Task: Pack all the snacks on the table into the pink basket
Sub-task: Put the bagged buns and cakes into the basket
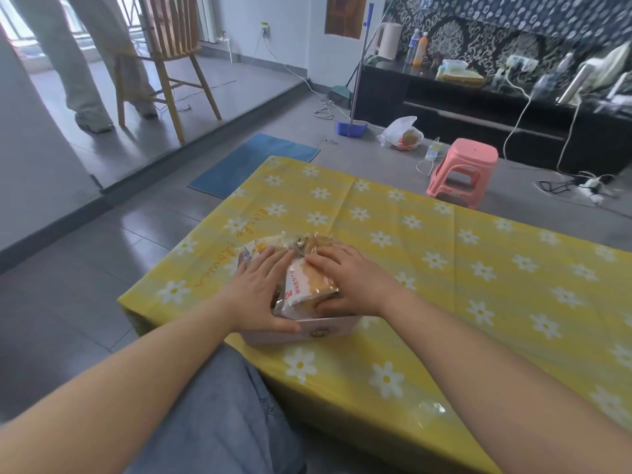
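Both arms reach in from the lower corners, forearms straight, wrists bent down. Left hand lies flat, fingers spread, thumb on the pink basket rim; grip open. Right hand presses palm-down on the snacks, grip open. Basket sits centre frame on the counter, piled full.

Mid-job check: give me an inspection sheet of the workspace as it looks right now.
Surface: yellow flowered tablecloth; no loose snacks seen on it.
Job's things: pink basket near the table's front corner, piled with wrapped snacks.
Clutter: nothing seen on the table.
Grippers: left hand and right hand press flat on the snacks, thumbs at the basket's near rim.
Cables: several on the floor beyond the table.
Surroundings: pink stool, wooden chair, a person's legs.
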Motion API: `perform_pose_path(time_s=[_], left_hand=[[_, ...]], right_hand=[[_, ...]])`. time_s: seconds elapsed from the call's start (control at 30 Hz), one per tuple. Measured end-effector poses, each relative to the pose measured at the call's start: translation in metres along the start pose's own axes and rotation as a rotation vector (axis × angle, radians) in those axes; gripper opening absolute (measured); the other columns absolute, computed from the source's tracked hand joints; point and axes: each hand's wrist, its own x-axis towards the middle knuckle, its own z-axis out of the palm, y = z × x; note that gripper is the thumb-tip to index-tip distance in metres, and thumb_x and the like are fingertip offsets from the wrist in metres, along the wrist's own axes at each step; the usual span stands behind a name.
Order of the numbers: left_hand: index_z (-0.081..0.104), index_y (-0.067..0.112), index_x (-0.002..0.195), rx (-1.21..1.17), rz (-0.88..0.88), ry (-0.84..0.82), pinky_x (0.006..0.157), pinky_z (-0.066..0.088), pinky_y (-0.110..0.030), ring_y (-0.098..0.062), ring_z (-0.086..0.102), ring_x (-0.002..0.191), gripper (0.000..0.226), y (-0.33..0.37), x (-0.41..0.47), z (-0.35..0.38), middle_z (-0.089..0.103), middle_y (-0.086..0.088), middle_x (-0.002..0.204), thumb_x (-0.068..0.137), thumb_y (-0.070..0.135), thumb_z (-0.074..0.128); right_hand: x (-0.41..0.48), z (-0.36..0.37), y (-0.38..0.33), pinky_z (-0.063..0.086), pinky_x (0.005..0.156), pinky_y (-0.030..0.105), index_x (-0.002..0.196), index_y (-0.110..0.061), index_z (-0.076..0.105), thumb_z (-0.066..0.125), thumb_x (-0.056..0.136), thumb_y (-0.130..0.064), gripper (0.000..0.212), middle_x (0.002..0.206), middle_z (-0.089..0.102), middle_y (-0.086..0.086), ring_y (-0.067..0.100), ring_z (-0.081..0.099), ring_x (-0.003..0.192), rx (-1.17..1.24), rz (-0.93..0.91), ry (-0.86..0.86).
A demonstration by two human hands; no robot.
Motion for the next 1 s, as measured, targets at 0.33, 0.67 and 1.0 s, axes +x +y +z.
perform_pose_path(time_s=[0.33,0.67,1.0], left_hand=[[-0.008,0.033,0.157,0.055,-0.027,0.069,0.117,-0.012,-0.058,-0.018,-0.027,0.147,0.112,0.003,-0.001,0.002,-0.014,0.002,0.165,0.072,0.097,0.026],[-0.003,0.040,0.156,-0.117,-0.107,0.097,0.121,-0.001,-0.053,-0.014,-0.018,0.149,0.102,-0.006,-0.013,-0.006,-0.012,0.008,0.165,0.074,0.094,0.026],[0.007,0.022,0.157,-0.822,-0.802,0.108,0.107,0.033,-0.050,-0.033,0.036,0.141,0.112,0.005,0.012,-0.011,0.024,-0.007,0.162,0.073,0.092,0.033]], right_hand=[[-0.018,0.011,-0.011,0.036,0.109,0.052,0.155,-0.039,0.016,0.050,0.080,-0.080,0.092,0.159,0.028,-0.005,0.024,0.024,0.144,-0.047,0.023,0.028],[-0.026,0.019,-0.014,0.018,0.114,0.048,0.151,-0.045,0.032,0.022,0.088,-0.075,0.070,0.162,0.022,-0.007,0.016,0.014,0.146,0.296,0.199,0.280],[-0.007,0.019,0.001,0.039,0.088,0.043,0.147,-0.044,0.032,0.054,0.087,-0.071,0.069,0.148,0.039,-0.006,0.020,0.040,0.117,1.246,0.729,0.108]])
